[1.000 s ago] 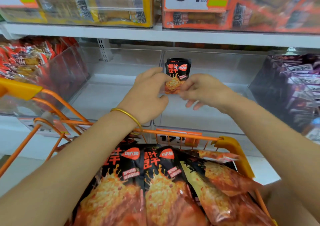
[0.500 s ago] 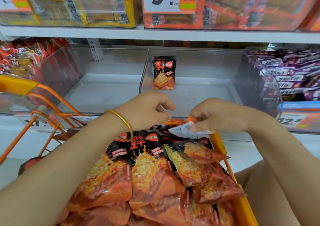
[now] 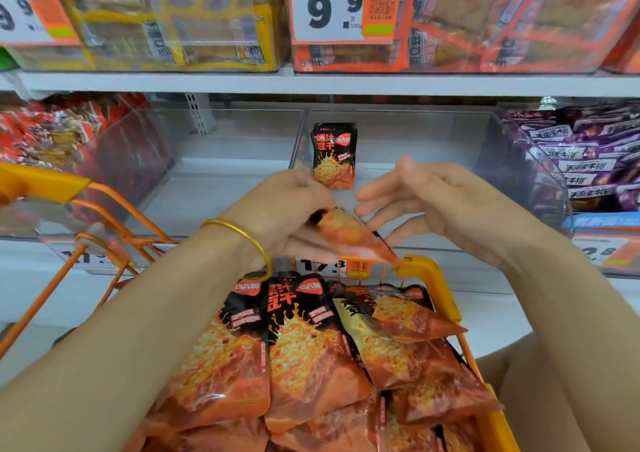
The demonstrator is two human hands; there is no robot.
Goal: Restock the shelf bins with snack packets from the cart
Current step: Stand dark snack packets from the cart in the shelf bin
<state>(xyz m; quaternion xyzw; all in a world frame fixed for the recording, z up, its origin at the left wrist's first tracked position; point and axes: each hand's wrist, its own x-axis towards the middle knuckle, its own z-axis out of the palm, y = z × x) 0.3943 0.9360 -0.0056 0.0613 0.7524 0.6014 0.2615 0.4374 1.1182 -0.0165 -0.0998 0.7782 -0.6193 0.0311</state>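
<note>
My left hand (image 3: 287, 216) pinches a snack packet (image 3: 349, 235) over the cart (image 3: 437, 287), right hand (image 3: 427, 202) open at its three o'clock; I'd steady it with both and stand it upright beside the lone packet (image 3: 333, 155) in the bin (image 3: 433, 140) at twelve o'clock.

The packet (image 3: 349, 233) in our left hand (image 3: 277, 216) is blurred, so we cannot read its print. The cart (image 3: 433, 285) rim and wires hide part of the price tag (image 3: 325, 266) below the bin (image 3: 415, 133), and the bottom edge cuts off the pile (image 3: 301, 347) in the cart. The purple packets (image 3: 585, 160) run off the right edge, and the left edge cuts the top-left tag (image 3: 20, 8).
</note>
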